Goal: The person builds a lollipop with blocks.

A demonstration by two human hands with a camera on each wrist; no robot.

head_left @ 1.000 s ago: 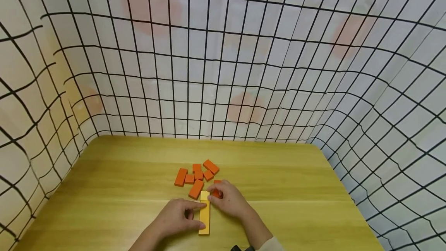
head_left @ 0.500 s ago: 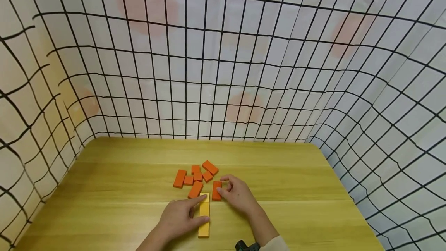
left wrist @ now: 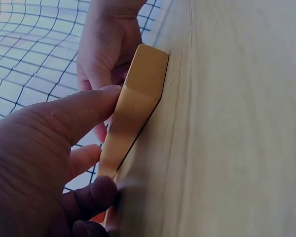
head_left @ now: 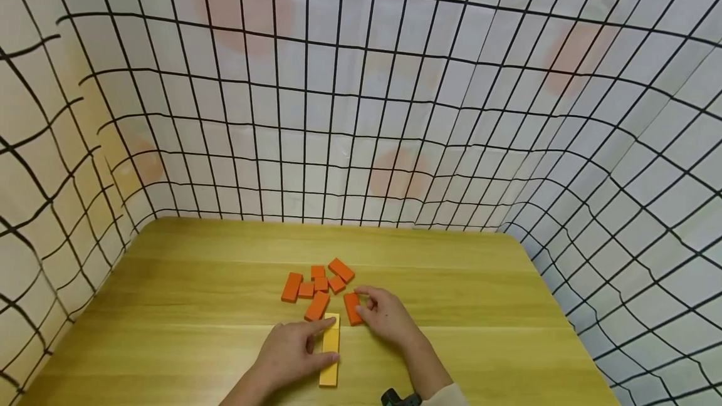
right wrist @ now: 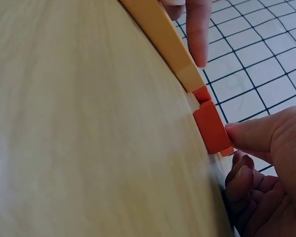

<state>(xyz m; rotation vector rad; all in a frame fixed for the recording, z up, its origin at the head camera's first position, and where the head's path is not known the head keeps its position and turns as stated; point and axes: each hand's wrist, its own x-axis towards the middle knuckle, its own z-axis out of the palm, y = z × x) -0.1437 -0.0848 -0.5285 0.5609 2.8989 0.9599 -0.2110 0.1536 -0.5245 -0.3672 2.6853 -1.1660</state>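
- Yellow row of blocks point(head_left: 330, 340) lies flat on the surface point(head_left: 451, 281), roughly midway between its left and right edges and well short of the far edge, one end aimed that way
- It looks light, stiff and smooth, hard to damage but liable to slide, or to part at the seam near its far end; best held by the long sides
- Orange block point(head_left: 351, 309) lies just beside the row's far end, toward the surface's right edge; likely as light, best pinched across its narrow width
- Left hand point(head_left: 290, 349) spreads thumb and index finger along the row, touching rather than gripping it
- Right hand point(head_left: 389, 318) touches the orange block with its thumb, index finger apart near the block's far end; no firm grip shows
- Other orange blocks point(head_left: 321, 284) lie grouped beyond, nearer the far edge
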